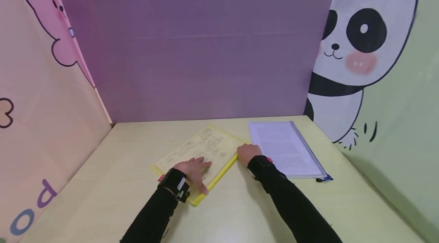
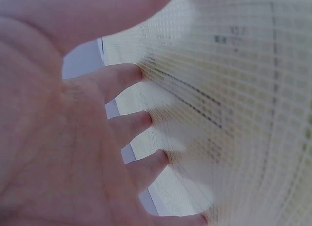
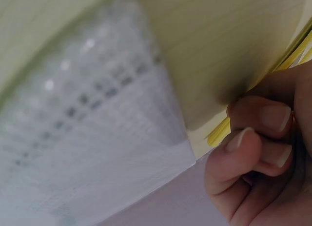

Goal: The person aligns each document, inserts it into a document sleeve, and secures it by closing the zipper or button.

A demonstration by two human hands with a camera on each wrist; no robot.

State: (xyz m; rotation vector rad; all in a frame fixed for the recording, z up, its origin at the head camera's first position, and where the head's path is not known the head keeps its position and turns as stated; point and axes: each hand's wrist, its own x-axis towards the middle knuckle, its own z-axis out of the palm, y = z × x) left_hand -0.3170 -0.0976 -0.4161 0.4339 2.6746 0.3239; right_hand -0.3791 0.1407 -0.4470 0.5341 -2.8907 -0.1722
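A yellow mesh zip file bag (image 1: 219, 140) lies slanted on the table, with a printed sheet showing through it. Spread over its near left part is my left hand (image 1: 193, 170), thumb by the yellow zip edge. In the left wrist view, the fingertips (image 2: 131, 75) press on the mesh. At the far right end of the zip edge, my right hand (image 1: 248, 153) grips the bag with curled fingers. The right wrist view shows thumb and fingers (image 3: 243, 148) closed beside the yellow edge (image 3: 219, 133); a zipper pull, if there, is hidden in them.
A second mesh zip bag (image 1: 281, 147), pale violet with a blue zip and printed pages inside, lies right of the right hand. Its blue pull cord (image 1: 326, 179) sits at the near right corner. A purple panel (image 1: 205, 44) stands behind the pale wooden table (image 1: 103, 197).
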